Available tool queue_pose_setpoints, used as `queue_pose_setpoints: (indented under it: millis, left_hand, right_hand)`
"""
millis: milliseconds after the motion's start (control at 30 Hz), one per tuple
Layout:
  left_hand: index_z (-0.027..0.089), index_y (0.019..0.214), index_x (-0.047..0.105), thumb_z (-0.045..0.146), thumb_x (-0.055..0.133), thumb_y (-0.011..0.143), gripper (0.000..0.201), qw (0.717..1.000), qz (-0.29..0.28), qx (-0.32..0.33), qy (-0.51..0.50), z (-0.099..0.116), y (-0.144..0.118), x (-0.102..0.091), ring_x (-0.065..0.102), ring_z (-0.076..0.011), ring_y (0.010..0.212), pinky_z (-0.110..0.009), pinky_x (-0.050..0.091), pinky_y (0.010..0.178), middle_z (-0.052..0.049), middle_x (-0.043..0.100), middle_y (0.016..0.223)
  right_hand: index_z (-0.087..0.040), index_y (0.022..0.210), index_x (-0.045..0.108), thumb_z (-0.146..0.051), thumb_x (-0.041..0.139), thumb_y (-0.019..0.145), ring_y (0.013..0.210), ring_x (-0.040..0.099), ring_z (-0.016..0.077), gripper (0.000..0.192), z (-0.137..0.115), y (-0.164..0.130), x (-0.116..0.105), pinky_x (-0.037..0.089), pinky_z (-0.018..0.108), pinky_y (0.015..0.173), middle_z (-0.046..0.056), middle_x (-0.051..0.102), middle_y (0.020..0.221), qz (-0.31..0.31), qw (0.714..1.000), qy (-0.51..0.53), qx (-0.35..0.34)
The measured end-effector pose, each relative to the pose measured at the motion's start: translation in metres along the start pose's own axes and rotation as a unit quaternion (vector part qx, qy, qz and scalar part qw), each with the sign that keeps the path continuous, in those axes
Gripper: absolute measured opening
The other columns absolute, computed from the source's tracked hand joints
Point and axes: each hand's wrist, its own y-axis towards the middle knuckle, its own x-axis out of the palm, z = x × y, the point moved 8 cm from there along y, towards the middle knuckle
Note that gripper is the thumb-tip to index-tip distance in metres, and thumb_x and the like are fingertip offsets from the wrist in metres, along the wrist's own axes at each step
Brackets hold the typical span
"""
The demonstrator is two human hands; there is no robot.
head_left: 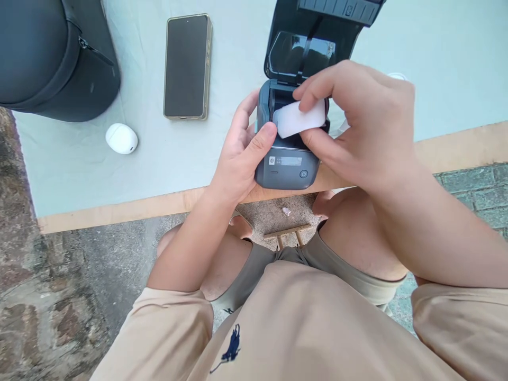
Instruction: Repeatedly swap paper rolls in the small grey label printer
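Observation:
A small dark grey label printer (286, 168) is at the table's near edge with its hinged lid (309, 50) swung up. My left hand (243, 151) grips the printer's left side, thumb over the rim of the open compartment. In my right hand (361, 121) is a white label roll (297, 117), pinched between thumb and fingers. The roll lies tilted over the compartment, partly inside it; how deep it sits I cannot tell. A small display and a power button show on the printer's front.
A phone (186, 66) lies on the pale table cover (151, 153), left of the printer. A white earbud case (121, 138) sits near a black zippered bag (91, 69) at the far left. The table's wooden edge (119, 211) runs above my knees.

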Motion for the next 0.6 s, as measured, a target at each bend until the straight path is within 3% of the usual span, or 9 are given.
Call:
queue_pose_setpoints:
  millis: [100,200,300,600]
  left_hand:
    - [0.027,0.127,0.050,0.039,0.061,0.090,0.040,1.000,-0.008,0.015,-0.017,0.002,-0.001,0.002,0.049,-0.0278,0.141,-0.043,0.051,0.110,-0.001,0.064,0.114]
    - [0.026,0.126,0.052,0.037,0.062,0.090,0.038,0.999,-0.007,0.025,-0.026,0.004,-0.001,0.002,0.051,-0.0270,0.139,-0.038,0.053,0.108,-0.001,0.062,0.125]
    - [0.028,0.127,0.051,0.040,0.061,0.090,0.040,1.000,-0.012,0.021,-0.007,0.003,0.000,0.002,0.058,-0.0260,0.131,-0.034,0.057,0.099,-0.002,0.062,0.123]
    - [0.031,0.123,0.051,0.042,0.065,0.088,0.040,1.000,-0.019,0.016,-0.009,0.002,0.001,0.002,0.062,-0.0239,0.124,-0.030,0.058,0.090,0.000,0.064,0.115]
  right_hand:
    - [-0.024,0.086,0.052,-0.009,0.057,0.077,0.099,0.068,0.0181,0.018,-0.002,-0.001,-0.006,0.052,0.034,0.079,-0.003,0.067,0.091,0.034,0.999,0.028,0.004]
    - [-0.023,0.084,0.053,-0.011,0.062,0.080,0.096,0.067,0.0173,0.016,0.000,-0.003,-0.013,0.050,0.032,0.078,-0.001,0.067,0.092,0.074,0.993,0.086,0.009]
    - [-0.023,0.084,0.055,-0.015,0.064,0.081,0.095,0.065,0.0169,0.013,0.005,-0.003,-0.013,0.049,0.032,0.077,0.000,0.067,0.092,0.088,0.989,0.117,0.010]
    - [-0.024,0.088,0.053,-0.013,0.055,0.086,0.093,0.067,0.0156,0.011,-0.015,-0.005,-0.018,0.053,0.032,0.078,0.000,0.069,0.094,0.092,0.992,0.035,-0.084]
